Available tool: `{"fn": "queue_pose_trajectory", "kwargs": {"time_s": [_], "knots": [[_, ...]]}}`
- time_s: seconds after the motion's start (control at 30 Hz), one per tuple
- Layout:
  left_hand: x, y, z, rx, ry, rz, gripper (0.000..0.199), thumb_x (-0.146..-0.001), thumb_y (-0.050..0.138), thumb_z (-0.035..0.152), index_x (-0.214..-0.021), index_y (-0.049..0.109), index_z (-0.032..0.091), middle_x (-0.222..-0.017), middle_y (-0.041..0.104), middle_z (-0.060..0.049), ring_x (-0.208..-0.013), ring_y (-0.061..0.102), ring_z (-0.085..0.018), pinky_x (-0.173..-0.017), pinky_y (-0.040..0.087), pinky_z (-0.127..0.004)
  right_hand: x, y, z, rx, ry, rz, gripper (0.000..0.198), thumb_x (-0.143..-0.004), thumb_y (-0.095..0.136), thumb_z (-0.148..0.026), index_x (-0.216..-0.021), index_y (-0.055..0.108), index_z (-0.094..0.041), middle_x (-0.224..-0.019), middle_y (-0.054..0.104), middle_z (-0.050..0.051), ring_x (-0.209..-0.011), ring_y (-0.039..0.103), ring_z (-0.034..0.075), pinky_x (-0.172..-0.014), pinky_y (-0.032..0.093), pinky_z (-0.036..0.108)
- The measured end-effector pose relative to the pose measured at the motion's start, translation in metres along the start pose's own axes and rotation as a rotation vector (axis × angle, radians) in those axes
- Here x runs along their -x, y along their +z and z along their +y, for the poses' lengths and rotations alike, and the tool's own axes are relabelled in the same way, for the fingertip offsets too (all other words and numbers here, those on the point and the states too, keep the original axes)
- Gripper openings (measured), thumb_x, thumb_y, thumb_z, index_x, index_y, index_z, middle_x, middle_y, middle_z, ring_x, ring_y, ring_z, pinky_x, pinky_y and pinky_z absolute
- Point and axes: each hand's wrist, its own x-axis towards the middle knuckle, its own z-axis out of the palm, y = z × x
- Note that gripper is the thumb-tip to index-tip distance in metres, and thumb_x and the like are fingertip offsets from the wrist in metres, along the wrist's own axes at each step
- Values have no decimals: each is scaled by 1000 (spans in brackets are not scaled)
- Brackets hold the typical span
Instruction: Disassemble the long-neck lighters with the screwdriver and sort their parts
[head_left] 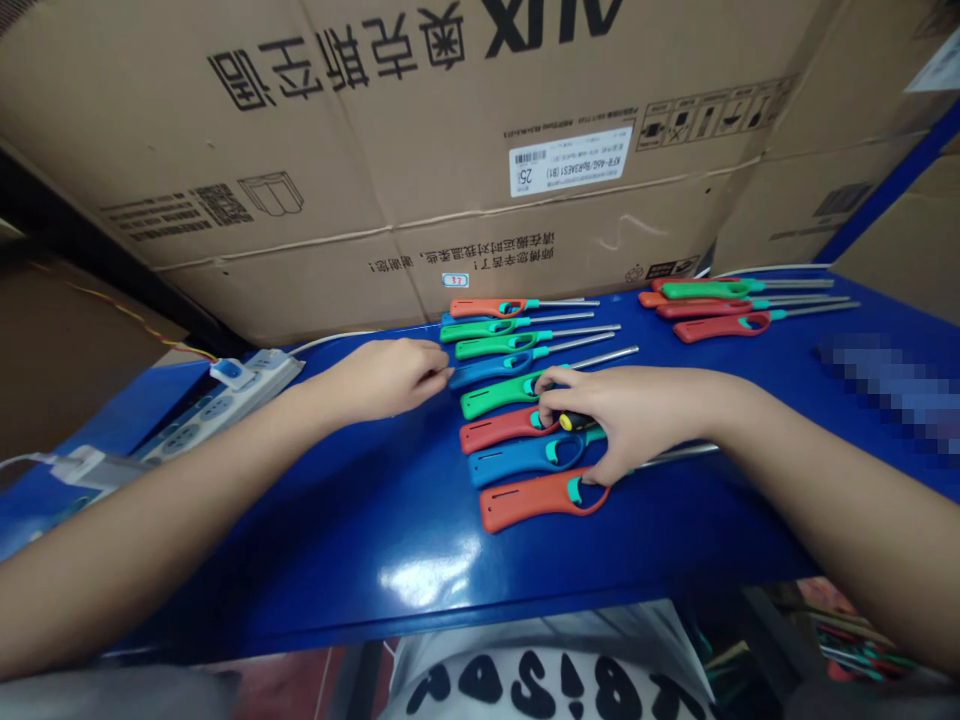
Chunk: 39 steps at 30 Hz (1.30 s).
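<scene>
White shirt cloth (555, 640) is closest, its fat black letters too warped to read as a word. Behind everything stands a broad sheet of cardboard (315, 160), printed upside down: AUX, cut off at the top, 奥克斯空调, and a smaller line asking movers for gentle handling. Below it spreads the glossy blue desk (360, 550). Down its middle runs a row of lighters (499, 432), orange, blue, red and green, their metal rods pointing right. A white power strip (225, 400) lies at the left, and a second bunch of lighters (716, 291) at the far right. Of the two hands, the right hand (622, 410) arches over the row, fingers bent and thumb parted from them, fingertips at the trigger loops, thumb at the nearest orange lighter (525, 503). The left hand (394, 378) is loosely curled beside a blue lighter (487, 371); whether it touches, I can't tell. On the cardboard, a white label (570, 162) reads KFR-46G/BpR3AES1 (B1) and 25, inverted. A yellow-and-black handle (574, 422) shows under the right hand, though whether it is gripped I can't tell. Smallest is a blue-edged sticker (455, 281) with red figures, apparently 32.
</scene>
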Motion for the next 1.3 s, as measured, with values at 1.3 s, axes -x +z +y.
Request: {"fn": "queue_pose_trajectory", "kwargs": {"time_s": [1.3], "knots": [[15,30,5,221,-70,208,29,-101,42,40,-103,64,20,-104,67,-8,-99,64,-25,-84,51,-37,-8,-6,12,534,77,161,20,-82,69,-30,-97,68,-17,-109,64,8,-64,54,13,-54,19,28]]}}
